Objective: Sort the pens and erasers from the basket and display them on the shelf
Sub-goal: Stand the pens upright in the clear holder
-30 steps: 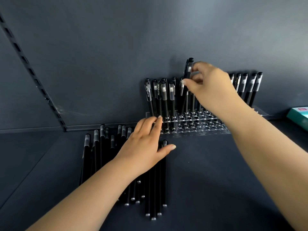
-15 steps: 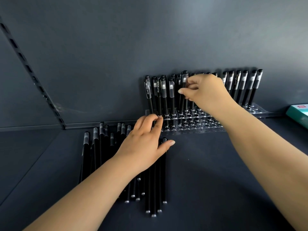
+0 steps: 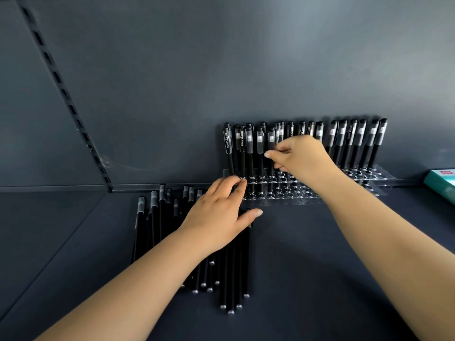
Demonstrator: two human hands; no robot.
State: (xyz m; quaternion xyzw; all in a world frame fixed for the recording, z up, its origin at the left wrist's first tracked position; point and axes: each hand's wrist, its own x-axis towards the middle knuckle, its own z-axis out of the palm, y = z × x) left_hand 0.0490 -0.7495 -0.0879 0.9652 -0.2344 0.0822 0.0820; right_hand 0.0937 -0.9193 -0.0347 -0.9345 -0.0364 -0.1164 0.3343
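Head view, left to right along the shelf (image 3: 320, 279). Loose pens (image 3: 152, 230) lie flat in a pile near the back edge, left of centre, caps toward the back wall. Left hand (image 3: 216, 217) rests on top of the pile, fingers stretched forward and a bit spread, fingertips touching the left end of the clear pen rack (image 3: 283, 193); thumb out to the right. It looks like it steadies the rack, not gripping a pen, though what lies under the palm is hidden.

Rack sits against the back edge, right of centre. Standing pens (image 3: 250, 148) fill the rear rows; front holes mostly vacant. Right hand (image 3: 302, 156) pinches one upright pen (image 3: 271, 153) between thumb and forefinger, other fingers curled; its lower end appears at or in a hole.

Doing this step well, my read:
- push straight down, let go only once the pen bottoms out
- keep it parallel with its neighbours, or it knocks the row
- keep the left hand bracing the rack; light plastic probably slides
- fill back to front so the hand isn't reaching over standing pens

Teal box (image 3: 440, 183) at the right edge, contents unknown. No erasers or basket in view.
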